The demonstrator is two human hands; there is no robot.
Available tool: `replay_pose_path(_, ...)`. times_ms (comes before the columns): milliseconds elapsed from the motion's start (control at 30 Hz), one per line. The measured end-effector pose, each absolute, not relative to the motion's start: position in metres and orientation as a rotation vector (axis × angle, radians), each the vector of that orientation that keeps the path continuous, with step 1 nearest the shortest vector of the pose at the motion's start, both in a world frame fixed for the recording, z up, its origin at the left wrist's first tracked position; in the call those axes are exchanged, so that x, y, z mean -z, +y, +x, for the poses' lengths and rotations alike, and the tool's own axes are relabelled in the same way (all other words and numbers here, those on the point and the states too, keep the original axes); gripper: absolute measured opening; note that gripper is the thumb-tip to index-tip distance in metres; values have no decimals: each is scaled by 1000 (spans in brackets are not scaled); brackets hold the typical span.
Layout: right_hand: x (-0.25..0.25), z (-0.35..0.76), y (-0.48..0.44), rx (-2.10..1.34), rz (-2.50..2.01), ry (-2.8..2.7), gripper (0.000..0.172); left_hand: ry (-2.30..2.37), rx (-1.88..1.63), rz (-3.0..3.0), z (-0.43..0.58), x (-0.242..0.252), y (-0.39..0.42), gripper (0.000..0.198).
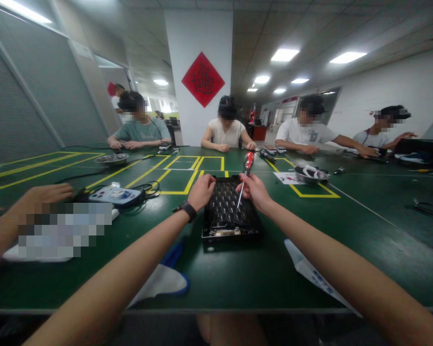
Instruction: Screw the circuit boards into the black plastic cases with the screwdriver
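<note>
A black rectangular device case (pixel 227 214) lies flat on the green table (pixel 346 240) in front of me. My left hand (pixel 201 191), with a black watch on the wrist, rests closed on the case's far left corner. My right hand (pixel 254 191) grips a screwdriver (pixel 246 173) with a red handle, held nearly upright. Its thin metal shaft points down onto the case's patterned top.
A co-worker's forearm and hand (pixel 39 197) lie at the left beside a white-blue device (pixel 115 194) with cables. A metal bowl (pixel 310 174) sits at the right, another bowl (pixel 111 159) at the far left. Several people sit along the far side. Papers (pixel 310 271) lie near me.
</note>
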State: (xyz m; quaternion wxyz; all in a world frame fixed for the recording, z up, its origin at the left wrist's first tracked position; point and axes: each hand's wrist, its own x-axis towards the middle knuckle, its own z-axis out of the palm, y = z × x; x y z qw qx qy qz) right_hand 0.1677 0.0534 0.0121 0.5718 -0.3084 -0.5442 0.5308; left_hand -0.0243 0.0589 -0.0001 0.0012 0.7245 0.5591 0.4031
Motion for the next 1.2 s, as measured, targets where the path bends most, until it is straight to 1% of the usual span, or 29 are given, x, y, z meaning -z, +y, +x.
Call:
replay_pose_path(100, -13, 164, 34, -1068, -675, -1291, 30, 1219, -1123, 2329, 1, -9, 31, 28)
replay_pose_path(167, -12, 164, 20, -1019, -634, -1303, 30, 1027, -985, 2291, 11, -9, 14, 30)
replay_pose_path(267, -10, 165, 4, -1017, -586, -1322, 30, 885, -907, 2201, 15, -5, 0, 28)
replay_pose_path(467, -4, 167, -3, -1061, -533, -1321, 28, 838, -911, 2035, 18, 7, -3, 26)
replay_pose_path(633, -1, 166, -3, -1191, -496, -1337, 27, 816, -904, 2170, 19, 9, -6, 21)
replay_pose_path(767, 0, 166, -5, -1157, -494, -1383, 29, 844, -932, 2254, 14, 6, -8, 23)
replay_pose_path(900, 2, 165, -6, -1135, -492, -1398, 29, 877, -872, 2204, 9, 7, -7, 28)
replay_pose_path(1200, 4, 167, -2, -1187, -475, -1522, 36, 811, -833, 2281, 8, 11, -6, 24)
